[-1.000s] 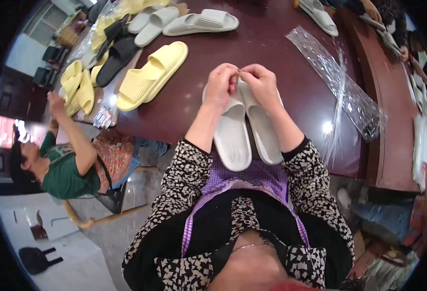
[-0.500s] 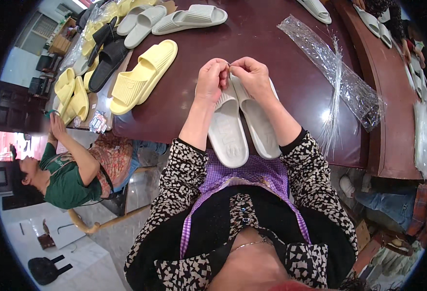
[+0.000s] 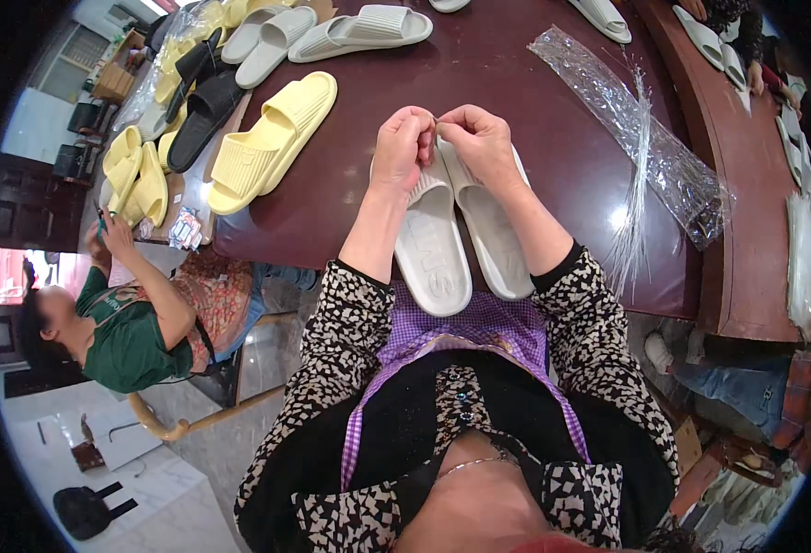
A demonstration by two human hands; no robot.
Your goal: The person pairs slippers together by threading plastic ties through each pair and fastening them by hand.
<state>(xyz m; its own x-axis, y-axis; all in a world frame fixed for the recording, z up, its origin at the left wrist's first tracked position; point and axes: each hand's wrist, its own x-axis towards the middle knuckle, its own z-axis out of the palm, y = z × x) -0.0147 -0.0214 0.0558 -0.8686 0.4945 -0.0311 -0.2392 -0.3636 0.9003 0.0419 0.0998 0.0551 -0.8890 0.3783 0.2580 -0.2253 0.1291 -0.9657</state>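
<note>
A pair of light grey slide slippers (image 3: 435, 258) lies side by side in front of me, heels toward my body and overhanging the table's near edge. My left hand (image 3: 403, 152) and my right hand (image 3: 486, 147) meet over their toe ends. Both have their fingertips pinched together, almost touching. What sits between the fingertips is too small and too covered to name. The hands and wrists partly hide the slippers' straps. To the right, a bundle of thin clear strands (image 3: 640, 175) lies across a long transparent plastic bag (image 3: 599, 101).
Yellow slippers (image 3: 272, 143), black slippers (image 3: 205, 120) and grey slippers (image 3: 364, 35) crowd the left and far side of the dark red table (image 3: 534, 194). A co-worker in a green shirt (image 3: 138, 355) sits at left. Other people work beyond the raised wooden ledge (image 3: 746, 230) at right.
My hands and the grey pair stay almost in place. A further grey slipper has come into view at the top edge. The co-worker at left has shifted hands and head; hands at far right moved.
</note>
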